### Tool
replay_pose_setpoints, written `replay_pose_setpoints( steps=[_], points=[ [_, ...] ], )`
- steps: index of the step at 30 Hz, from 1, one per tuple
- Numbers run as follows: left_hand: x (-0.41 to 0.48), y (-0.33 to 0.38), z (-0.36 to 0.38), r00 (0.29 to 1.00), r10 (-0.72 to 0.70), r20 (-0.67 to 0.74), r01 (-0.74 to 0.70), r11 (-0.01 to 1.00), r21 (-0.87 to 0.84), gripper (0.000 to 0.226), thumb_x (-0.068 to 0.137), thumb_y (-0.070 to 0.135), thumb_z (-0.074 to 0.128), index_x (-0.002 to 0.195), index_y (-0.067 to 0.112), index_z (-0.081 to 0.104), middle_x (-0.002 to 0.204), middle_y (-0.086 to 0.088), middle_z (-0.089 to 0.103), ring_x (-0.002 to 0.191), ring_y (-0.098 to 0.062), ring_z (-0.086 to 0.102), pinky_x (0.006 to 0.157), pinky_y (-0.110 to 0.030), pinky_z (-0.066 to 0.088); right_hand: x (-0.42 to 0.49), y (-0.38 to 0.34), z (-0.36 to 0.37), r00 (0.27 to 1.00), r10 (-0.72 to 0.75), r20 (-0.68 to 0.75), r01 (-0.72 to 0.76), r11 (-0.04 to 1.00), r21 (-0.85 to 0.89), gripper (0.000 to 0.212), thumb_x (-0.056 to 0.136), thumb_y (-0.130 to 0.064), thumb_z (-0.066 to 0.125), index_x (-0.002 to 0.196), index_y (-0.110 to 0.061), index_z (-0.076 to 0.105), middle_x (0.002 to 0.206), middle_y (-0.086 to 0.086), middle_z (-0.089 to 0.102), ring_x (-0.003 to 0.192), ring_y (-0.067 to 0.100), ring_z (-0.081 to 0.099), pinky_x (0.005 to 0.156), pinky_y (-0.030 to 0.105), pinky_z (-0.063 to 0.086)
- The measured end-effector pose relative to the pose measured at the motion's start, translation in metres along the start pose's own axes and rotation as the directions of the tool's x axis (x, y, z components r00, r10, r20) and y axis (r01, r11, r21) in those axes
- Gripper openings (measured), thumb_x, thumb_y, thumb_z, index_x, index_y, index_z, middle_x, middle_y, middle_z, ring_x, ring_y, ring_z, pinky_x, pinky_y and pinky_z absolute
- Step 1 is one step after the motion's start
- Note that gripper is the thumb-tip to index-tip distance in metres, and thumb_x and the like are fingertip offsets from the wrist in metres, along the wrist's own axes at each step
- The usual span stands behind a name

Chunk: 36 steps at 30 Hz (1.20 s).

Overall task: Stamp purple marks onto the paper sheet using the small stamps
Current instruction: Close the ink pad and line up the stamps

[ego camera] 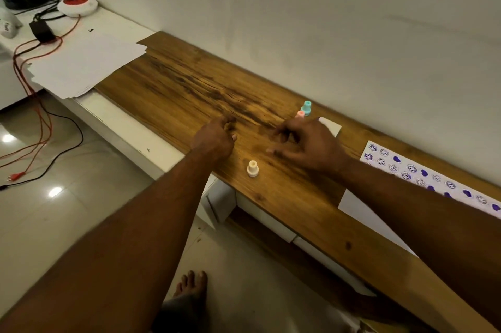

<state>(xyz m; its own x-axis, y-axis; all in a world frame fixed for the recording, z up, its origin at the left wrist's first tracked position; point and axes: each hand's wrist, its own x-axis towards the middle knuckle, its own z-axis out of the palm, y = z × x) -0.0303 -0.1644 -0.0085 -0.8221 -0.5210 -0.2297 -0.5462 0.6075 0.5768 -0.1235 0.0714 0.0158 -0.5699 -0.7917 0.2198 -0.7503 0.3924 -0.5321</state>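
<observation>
A paper sheet (379, 213) lies at the right of the wooden tabletop (189, 83), its far strip covered with several purple stamp marks (423, 172); my right forearm crosses over it. A cream stamp (252, 168) stands upright near the front edge, between my two hands. A teal stamp (307, 107) and a pink stamp (300, 114) stand just beyond my right hand (306, 145), whose fingers are spread and hold nothing. My left hand (217, 137) hovers over bare wood with its fingers curled in, nothing visible in it.
A stack of blank white paper (84, 64) lies at the left end of the table. Behind it sit a red-and-white round device (77, 4), a black adapter (42, 30) and red and black cables (35, 116) trailing to the tiled floor. The wall runs along the table's far edge.
</observation>
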Motion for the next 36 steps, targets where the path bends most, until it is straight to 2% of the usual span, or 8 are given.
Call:
replay_pose_setpoints(
  steps=[4, 9, 13, 17, 23, 27, 30, 36],
  points=[
    [0.0, 0.0, 0.0, 1.0, 0.014, -0.004, -0.014, 1.0, -0.001, 0.054, 0.104, 0.032, 0.062, 0.156, 0.037, 0.045, 0.161, -0.008, 0.046, 0.146, -0.032, 0.043, 0.113, -0.043, 0.04, -0.01, -0.027, 0.029, 0.976, -0.137, 0.169, 0.145, 0.989, -0.038, 0.066, 0.084, -0.07, 0.071, 0.137, -0.031, 0.062, 0.121, -0.012, 0.067, 0.103, 0.004, 0.062, 0.082, 0.023, 0.054],
    [0.0, -0.001, 0.001, 1.0, 0.001, -0.005, -0.001, 1.0, -0.012, 0.054, 0.104, 0.033, 0.063, 0.154, 0.039, 0.045, 0.159, -0.008, 0.048, 0.144, -0.032, 0.045, 0.113, -0.044, 0.042, -0.002, -0.027, 0.047, 0.967, -0.15, 0.204, 0.18, 0.975, -0.134, 0.041, 0.092, -0.052, 0.072, 0.127, -0.031, 0.068, 0.121, -0.01, 0.068, 0.101, 0.006, 0.063, 0.085, 0.029, 0.055],
    [0.0, -0.001, 0.0, 1.0, 0.016, -0.02, -0.016, 1.0, 0.001, 0.053, 0.104, 0.033, 0.062, 0.155, 0.038, 0.046, 0.16, -0.007, 0.046, 0.145, -0.032, 0.044, 0.113, -0.044, 0.041, 0.012, -0.003, 0.042, 0.999, 0.031, 0.008, -0.029, 0.981, -0.192, 0.035, 0.092, -0.05, 0.072, 0.119, -0.029, 0.072, 0.111, -0.008, 0.074, 0.098, 0.008, 0.066, 0.084, 0.03, 0.058],
    [-0.001, -0.001, 0.001, 1.0, 0.011, -0.011, -0.011, 1.0, -0.006, 0.054, 0.105, 0.034, 0.061, 0.156, 0.039, 0.043, 0.164, -0.008, 0.041, 0.147, -0.033, 0.042, 0.116, -0.047, 0.041, 0.022, 0.024, 0.027, 0.945, 0.253, -0.206, -0.302, 0.919, -0.255, 0.033, 0.092, -0.055, 0.07, 0.113, -0.03, 0.072, 0.1, -0.006, 0.077, 0.094, 0.014, 0.069, 0.088, 0.039, 0.057],
    [0.0, -0.002, 0.003, 1.0, -0.005, -0.014, 0.005, 1.0, 0.006, 0.054, 0.105, 0.037, 0.061, 0.155, 0.042, 0.043, 0.163, -0.007, 0.042, 0.147, -0.033, 0.041, 0.113, -0.046, 0.04, 0.015, 0.032, 0.019, 0.926, 0.253, -0.28, -0.339, 0.883, -0.324, 0.048, 0.088, -0.065, 0.066, 0.12, -0.029, 0.068, 0.102, -0.006, 0.076, 0.096, 0.017, 0.07, 0.094, 0.044, 0.056],
    [0.001, -0.003, 0.004, 1.0, 0.0, -0.022, -0.001, 1.0, -0.001, 0.053, 0.104, 0.036, 0.062, 0.154, 0.043, 0.045, 0.162, -0.006, 0.045, 0.146, -0.033, 0.043, 0.111, -0.045, 0.041, 0.009, 0.033, 0.002, 0.911, 0.182, -0.37, -0.301, 0.907, -0.294, 0.049, 0.086, -0.069, 0.063, 0.113, -0.029, 0.07, 0.099, -0.007, 0.074, 0.091, 0.017, 0.068, 0.081, 0.039, 0.056],
    [0.003, -0.005, 0.004, 1.0, 0.006, -0.028, -0.006, 1.0, 0.001, 0.052, 0.104, 0.036, 0.062, 0.153, 0.043, 0.046, 0.159, -0.006, 0.048, 0.144, -0.032, 0.046, 0.11, -0.044, 0.042, 0.0, 0.043, -0.014, 0.905, 0.228, -0.358, -0.339, 0.896, -0.288, 0.067, 0.082, -0.081, 0.059, 0.125, -0.03, 0.065, 0.108, -0.007, 0.07, 0.1, 0.019, 0.064, 0.085, 0.042, 0.052],
    [0.003, -0.005, 0.003, 0.999, 0.029, -0.019, -0.029, 1.0, 0.007, 0.051, 0.104, 0.034, 0.062, 0.153, 0.041, 0.047, 0.158, -0.008, 0.049, 0.142, -0.033, 0.048, 0.113, -0.045, 0.044, -0.018, 0.068, -0.022, 0.87, 0.479, -0.115, -0.492, 0.835, -0.248, 0.119, 0.059, -0.099, 0.062, 0.153, -0.031, 0.037, 0.15, 0.001, 0.056, 0.131, 0.028, 0.056, 0.108, 0.054, 0.047]
  ],
)
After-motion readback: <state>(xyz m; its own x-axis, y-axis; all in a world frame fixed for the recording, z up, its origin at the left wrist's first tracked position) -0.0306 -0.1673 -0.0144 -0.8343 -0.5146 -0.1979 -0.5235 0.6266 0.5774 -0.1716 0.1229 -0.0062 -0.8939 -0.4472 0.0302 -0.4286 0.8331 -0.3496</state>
